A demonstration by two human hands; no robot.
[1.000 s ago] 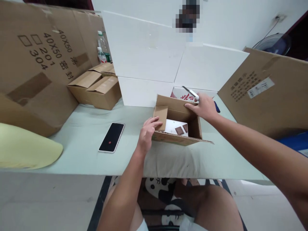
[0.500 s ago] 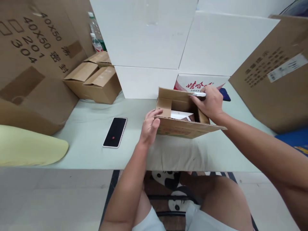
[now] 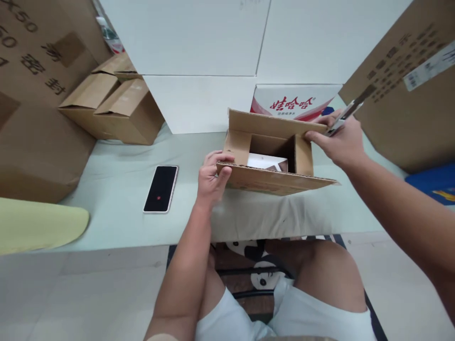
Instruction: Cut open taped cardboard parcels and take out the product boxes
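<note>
A small cardboard box (image 3: 277,181) stands on the cloth-covered table with its top flaps raised. Inside it lies a white and brown carton (image 3: 263,161), partly hidden by the near flap. My left hand (image 3: 212,179) is closed on the left end of that near flap, thumb outside and fingers over the edge. At the box's right rear corner, my right hand (image 3: 344,144) grips a utility knife (image 3: 343,118) whose blade end points up and to the right, away from the box. The same hand's thumb and finger also pinch the far flap's corner.
A phone (image 3: 161,189) lies on the table (image 3: 121,189) at left. Behind it stand brown cardboard boxes (image 3: 121,111). White panels (image 3: 199,102) and a white-and-red carton (image 3: 295,100) back the box. Big cartons flank both sides. A yellow-green rounded object (image 3: 42,222) is at near left.
My right hand has moved from inside the far flap out to the box's right rear corner, and the knife has swung to point up and right. My left hand keeps its hold. The view has shifted.
</note>
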